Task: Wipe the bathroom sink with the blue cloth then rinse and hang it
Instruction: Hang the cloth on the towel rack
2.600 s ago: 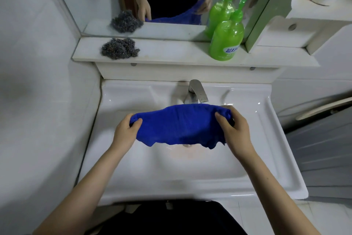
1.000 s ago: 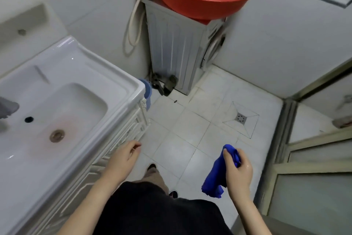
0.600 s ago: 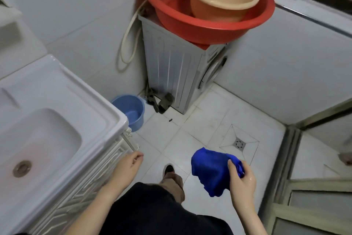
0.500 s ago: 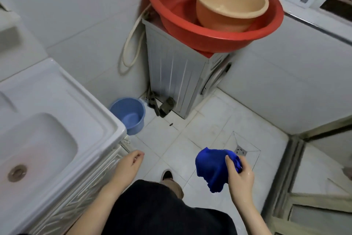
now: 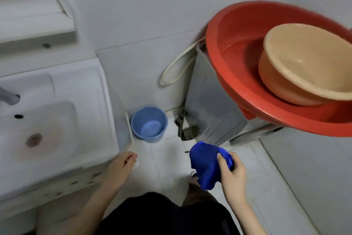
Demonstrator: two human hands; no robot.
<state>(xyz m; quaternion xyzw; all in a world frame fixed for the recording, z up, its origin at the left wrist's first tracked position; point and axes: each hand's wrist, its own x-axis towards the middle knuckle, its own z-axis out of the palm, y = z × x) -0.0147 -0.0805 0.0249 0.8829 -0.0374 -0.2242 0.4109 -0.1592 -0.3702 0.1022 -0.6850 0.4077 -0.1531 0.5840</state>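
The blue cloth point(image 5: 206, 164) hangs bunched from my right hand point(image 5: 231, 171), low over the tiled floor and well to the right of the sink. The white sink point(image 5: 91, 112) fills the left of the view, with its drain point(image 5: 34, 139) and the grey tap spout point(image 5: 9, 98) at the far left. My left hand point(image 5: 122, 168) is beside the sink's front right corner, fingers loosely curled, holding nothing.
A small blue bucket point(image 5: 149, 124) stands on the floor between the sink cabinet and a grey washing machine point(image 5: 211, 112). On the machine sits a red basin point(image 5: 238, 63) with a beige basin point(image 5: 304, 63) inside. A hose point(image 5: 177, 69) loops on the wall.
The view has swung back left toward the sink. My right hand still grips the cloth, now a little closer to the washing machine. My left hand stays by the sink corner.
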